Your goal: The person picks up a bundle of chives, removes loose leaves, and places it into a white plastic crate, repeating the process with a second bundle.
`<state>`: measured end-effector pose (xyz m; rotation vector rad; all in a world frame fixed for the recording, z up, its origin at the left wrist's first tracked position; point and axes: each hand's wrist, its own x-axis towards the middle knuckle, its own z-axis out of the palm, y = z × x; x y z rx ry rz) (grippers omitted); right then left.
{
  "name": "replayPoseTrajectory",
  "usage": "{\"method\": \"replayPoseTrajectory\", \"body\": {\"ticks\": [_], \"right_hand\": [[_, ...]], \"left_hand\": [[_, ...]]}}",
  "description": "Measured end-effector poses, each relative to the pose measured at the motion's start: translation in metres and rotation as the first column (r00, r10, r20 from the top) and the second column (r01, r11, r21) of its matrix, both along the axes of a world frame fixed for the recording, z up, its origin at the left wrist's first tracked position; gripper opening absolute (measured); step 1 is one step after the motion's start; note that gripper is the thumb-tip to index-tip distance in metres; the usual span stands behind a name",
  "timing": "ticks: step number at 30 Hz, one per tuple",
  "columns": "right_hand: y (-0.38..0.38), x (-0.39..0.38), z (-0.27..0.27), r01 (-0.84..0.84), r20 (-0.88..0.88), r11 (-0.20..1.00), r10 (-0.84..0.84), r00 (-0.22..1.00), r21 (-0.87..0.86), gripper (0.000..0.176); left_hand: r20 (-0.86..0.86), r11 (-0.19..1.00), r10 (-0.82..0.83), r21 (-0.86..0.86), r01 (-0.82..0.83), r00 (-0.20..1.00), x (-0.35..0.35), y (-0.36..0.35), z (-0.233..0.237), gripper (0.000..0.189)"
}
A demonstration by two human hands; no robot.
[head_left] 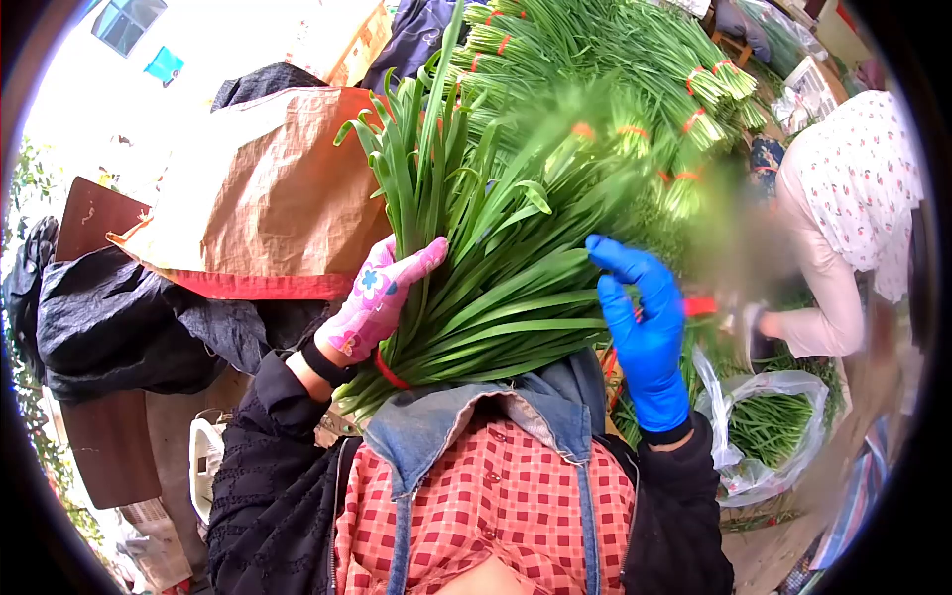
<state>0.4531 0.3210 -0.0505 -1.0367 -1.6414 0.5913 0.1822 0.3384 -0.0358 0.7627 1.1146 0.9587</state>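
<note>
In a pink floral glove, my left hand [379, 299] is closed around part of a bunch of long, flat green leaves [496, 297] that look like garlic chives. Some leaves stand up above its thumb; the rest fan out to the right across my lap. A red band [391, 372] circles the stems just below that hand. My right hand [647, 332], gloved in blue, has its thumb and fingers apart at the right edge of the fan, fingertips close to the leaves. A denim apron [560, 402] lies under the bunch.
Ahead lies a large pile of banded bunches [595, 59]. To the left stands an orange woven sack [288, 188] above black sheeting [109, 327]. A clear plastic bag [808, 446] of greens sits at right, near a bent-over person [843, 188]. Something blurred hangs before that person.
</note>
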Motion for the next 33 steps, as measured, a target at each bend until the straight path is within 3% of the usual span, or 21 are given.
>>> {"method": "replayPoseTrajectory", "body": {"ticks": [3,4,7,9,12,16,17,19,20,21,23,25,26,29,31,32,33], "right_hand": [[0.008,-0.008,0.023,-0.035,-0.117,0.992,0.021,0.993,-0.118,0.033],[0.011,-0.011,0.031,0.000,-0.011,0.995,-0.001,1.000,-0.102,0.039],[0.020,-0.028,0.031,0.073,0.049,0.994,-0.069,0.996,-0.085,0.040],[0.027,-0.035,0.024,0.114,0.148,0.993,-0.115,0.982,0.012,0.039],[0.036,-0.038,0.010,0.225,0.345,0.928,-0.323,0.881,0.296,0.027],[0.040,-0.029,0.005,0.232,0.322,0.903,-0.355,0.878,0.361,0.015],[0.038,-0.028,0.004,0.232,0.322,0.901,-0.357,0.877,0.367,0.015],[0.035,-0.023,-0.002,0.300,0.124,0.942,-0.319,0.940,0.152,0.011],[0.031,-0.017,-0.011,0.309,0.010,0.934,-0.312,0.950,-0.180,0.011],[0.029,0.004,-0.022,0.276,0.073,0.916,-0.267,0.961,-0.291,0.013],[0.026,0.040,-0.049,0.148,-0.343,0.911,-0.290,0.893,-0.385,0.017],[0.019,0.072,-0.039,0.241,-0.313,0.933,-0.321,0.894,-0.268,0.023],[0.008,0.078,-0.023,0.323,-0.302,0.840,-0.475,0.826,-0.436,0.028],[-0.011,0.079,0.000,0.530,-0.336,0.830,-0.556,0.760,-0.175,0.033],[-0.017,0.044,0.024,0.373,-0.312,0.921,-0.323,0.893,0.114,0.034],[-0.016,0.036,0.040,0.237,0.070,0.923,-0.270,0.960,0.303,0.035],[-0.014,0.027,0.049,0.035,0.449,0.909,-0.238,0.861,0.415,0.036]], "left_hand": [[0.002,0.999,-0.013,0.035,0.013,1.000,0.003,-0.002,-0.005,0.031],[0.006,0.998,-0.015,0.062,0.015,1.000,0.003,-0.002,-0.005,0.031],[0.020,0.997,-0.030,0.077,0.028,0.999,0.005,-0.005,-0.004,0.031],[0.027,0.997,-0.029,0.079,0.027,0.999,0.007,-0.006,-0.003,0.031],[0.017,0.996,-0.041,0.078,0.040,0.999,0.008,-0.007,0.000,0.031],[-0.055,0.989,-0.087,0.118,0.093,0.995,0.009,-0.009,0.000,0.031],[-0.143,0.975,-0.155,0.137,0.175,0.978,0.011,-0.010,0.007,0.045],[-0.659,0.829,-0.154,0.319,0.459,0.736,0.013,-0.014,0.009,0.065],[-0.887,0.668,-0.021,0.331,0.666,0.462,0.014,-0.019,0.009,0.080],[-0.863,0.528,0.033,0.443,0.725,0.503,0.019,-0.019,0.002,0.083],[-0.916,0.445,0.018,0.367,0.817,0.402,0.026,-0.021,0.001,0.089],[-0.958,0.457,0.029,0.268,0.849,0.286,0.033,-0.026,0.003,0.089],[-0.961,0.444,0.039,0.263,0.857,0.275,0.034,-0.026,0.003,0.089],[-0.968,0.416,0.055,0.244,0.876,0.244,0.040,-0.025,0.002,0.089],[-0.969,0.414,0.076,0.246,0.876,0.236,0.044,-0.025,0.001,0.088],[-0.973,0.416,0.070,0.229,0.880,0.220,0.046,-0.026,0.000,0.088],[-0.974,0.410,0.068,0.223,0.884,0.215,0.047,-0.025,0.001,0.088]]}}
